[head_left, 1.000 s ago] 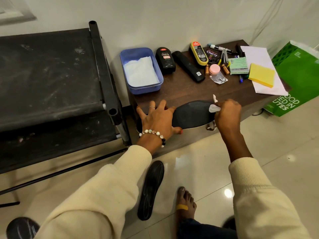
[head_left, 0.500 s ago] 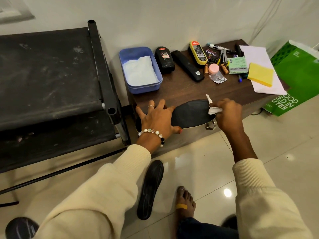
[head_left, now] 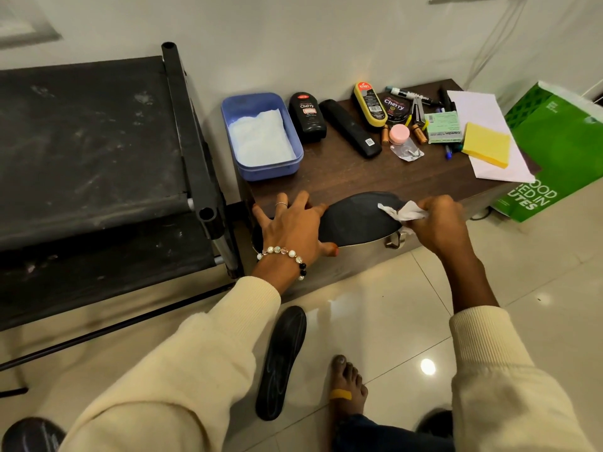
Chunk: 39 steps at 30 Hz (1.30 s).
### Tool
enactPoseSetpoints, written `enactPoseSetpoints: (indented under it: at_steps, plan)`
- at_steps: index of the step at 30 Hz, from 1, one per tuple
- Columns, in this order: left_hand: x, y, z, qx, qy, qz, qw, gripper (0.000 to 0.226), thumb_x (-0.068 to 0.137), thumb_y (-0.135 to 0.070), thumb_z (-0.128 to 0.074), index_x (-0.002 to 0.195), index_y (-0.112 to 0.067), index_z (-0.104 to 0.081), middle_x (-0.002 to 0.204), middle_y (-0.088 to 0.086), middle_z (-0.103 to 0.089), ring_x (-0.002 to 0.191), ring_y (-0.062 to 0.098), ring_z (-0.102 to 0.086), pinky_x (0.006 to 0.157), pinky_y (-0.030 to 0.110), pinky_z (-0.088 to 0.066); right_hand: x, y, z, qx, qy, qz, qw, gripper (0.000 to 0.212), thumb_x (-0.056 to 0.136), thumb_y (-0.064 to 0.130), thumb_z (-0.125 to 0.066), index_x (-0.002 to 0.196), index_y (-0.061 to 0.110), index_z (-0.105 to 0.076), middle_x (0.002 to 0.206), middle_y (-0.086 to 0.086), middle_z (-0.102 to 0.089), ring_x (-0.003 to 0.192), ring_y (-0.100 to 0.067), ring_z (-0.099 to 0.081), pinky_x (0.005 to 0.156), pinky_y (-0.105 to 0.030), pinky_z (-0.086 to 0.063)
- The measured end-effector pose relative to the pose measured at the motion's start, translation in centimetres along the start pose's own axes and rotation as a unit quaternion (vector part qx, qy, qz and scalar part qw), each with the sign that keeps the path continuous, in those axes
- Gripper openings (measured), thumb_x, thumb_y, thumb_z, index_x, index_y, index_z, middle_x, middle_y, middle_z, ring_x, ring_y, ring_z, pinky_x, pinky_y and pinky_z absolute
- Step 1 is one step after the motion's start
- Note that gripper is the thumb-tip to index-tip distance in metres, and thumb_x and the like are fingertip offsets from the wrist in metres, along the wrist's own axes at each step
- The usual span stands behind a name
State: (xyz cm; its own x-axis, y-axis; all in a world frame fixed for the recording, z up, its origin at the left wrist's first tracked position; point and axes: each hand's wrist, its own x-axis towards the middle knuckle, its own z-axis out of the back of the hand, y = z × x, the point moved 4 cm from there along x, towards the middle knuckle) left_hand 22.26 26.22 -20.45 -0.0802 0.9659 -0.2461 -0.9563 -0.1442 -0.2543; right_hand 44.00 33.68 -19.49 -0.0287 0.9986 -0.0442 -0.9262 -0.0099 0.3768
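A black shoe insole lies along the near edge of the small dark wooden table. My left hand rests on the insole's left end with fingers spread, holding it down. My right hand grips a crumpled white tissue and presses it on the insole's right end. A second black insole lies on the floor tiles between my arms.
On the table stand a blue tub with white tissue, a black Cherry polish bottle, a black remote-like bar, a Kiwi sponge, batteries, pens, yellow sticky notes and paper. A black rack stands left, a green bag right.
My right hand has slid the tissue leftward across the insole's right end. My left hand has stayed in place on the insole.
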Motion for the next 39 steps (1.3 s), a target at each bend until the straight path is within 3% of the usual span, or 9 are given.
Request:
enactPoseSetpoints:
  at_steps: [3, 7, 12, 19, 23, 31, 36, 39]
  plan:
    - [0.1, 0.0, -0.1, -0.002, -0.001, -0.002, 1.000, 0.083, 0.071, -0.066, -0.069, 0.143, -0.040, -0.038, 0.145, -0.004, -0.032, 0.137, 0.030, -0.022, 0.108, 0.069, -0.015, 1.1, 0.3, -0.7, -0.027, -0.054, 0.001, 0.998, 0.016, 0.087, 0.009, -0.062, 0.092, -0.004, -0.069, 0.089, -0.024, -0.066, 0.084, -0.037, -0.062, 0.074, -0.040, -0.050]
    - [0.1, 0.1, -0.2, -0.001, -0.002, -0.003, 1.000, 0.082, 0.072, -0.066, -0.069, 0.143, -0.039, -0.038, 0.145, -0.004, -0.033, 0.137, 0.030, -0.022, 0.108, 0.068, -0.016, 1.7, 1.6, -1.9, -0.054, -0.078, 0.005, 0.995, 0.017, 0.087, 0.005, -0.060, 0.100, -0.002, -0.067, 0.102, -0.021, -0.061, 0.092, -0.033, -0.059, 0.081, -0.037, -0.045]
    - [0.0, 0.0, -0.2, 0.000, -0.001, -0.003, 1.000, 0.082, 0.072, -0.066, -0.068, 0.143, -0.040, -0.037, 0.145, -0.004, -0.032, 0.136, 0.029, -0.023, 0.108, 0.068, -0.016, 1.8, 2.1, -2.3, -0.063, -0.065, 0.063, 0.994, 0.014, 0.086, 0.006, -0.061, 0.097, -0.001, -0.068, 0.100, -0.020, -0.058, 0.090, -0.034, -0.055, 0.076, -0.037, -0.041]
    - [0.1, 0.0, -0.2, 0.002, -0.004, -0.003, 1.000, 0.082, 0.072, -0.067, -0.068, 0.144, -0.040, -0.037, 0.146, -0.004, -0.032, 0.137, 0.029, -0.022, 0.108, 0.068, -0.016, 1.7, 0.2, -2.0, -0.046, -0.124, -0.067, 0.989, 0.019, 0.089, 0.016, -0.061, 0.094, -0.001, -0.066, 0.093, -0.019, -0.065, 0.083, -0.031, -0.063, 0.072, -0.035, -0.048]
    - [0.1, 0.1, -0.2, 0.000, -0.007, -0.004, 1.000, 0.082, 0.072, -0.066, -0.068, 0.144, -0.040, -0.037, 0.144, -0.004, -0.033, 0.136, 0.029, -0.023, 0.108, 0.068, -0.016, 1.9, 1.8, -2.7, -0.037, -0.117, -0.055, 0.991, 0.018, 0.090, 0.015, -0.058, 0.092, -0.001, -0.066, 0.094, -0.020, -0.064, 0.085, -0.032, -0.061, 0.073, -0.036, -0.047]
    - [0.2, 0.1, -0.3, 0.004, -0.007, -0.002, 1.000, 0.083, 0.072, -0.068, -0.067, 0.144, -0.040, -0.036, 0.143, -0.004, -0.033, 0.136, 0.028, -0.023, 0.108, 0.068, -0.015, 1.8, 5.3, -3.7, -0.068, -0.032, 0.038, 0.996, 0.021, 0.089, 0.003, -0.056, 0.108, 0.002, -0.065, 0.108, -0.018, -0.059, 0.102, -0.032, -0.057, 0.086, -0.037, -0.046]
    - [0.2, 0.1, -0.2, 0.003, -0.001, 0.000, 1.000, 0.083, 0.072, -0.067, -0.067, 0.144, -0.040, -0.036, 0.144, -0.004, -0.033, 0.137, 0.029, -0.021, 0.108, 0.068, -0.015, 0.6, 7.0, -3.7, -0.048, 0.025, 0.162, 0.985, 0.031, 0.086, -0.001, -0.055, 0.111, 0.011, -0.068, 0.110, -0.015, -0.060, 0.105, -0.032, -0.054, 0.089, -0.035, -0.042]
    - [0.2, 0.1, -0.2, 0.001, -0.004, -0.002, 1.000, 0.082, 0.071, -0.067, -0.068, 0.143, -0.039, -0.038, 0.143, -0.004, -0.034, 0.136, 0.029, -0.022, 0.107, 0.068, -0.016, -0.4, 6.6, -2.7, 0.024, 0.145, 0.218, 0.965, 0.037, 0.081, -0.007, -0.060, 0.101, 0.021, -0.074, 0.109, -0.004, -0.065, 0.100, -0.022, -0.059, 0.086, -0.024, -0.045]
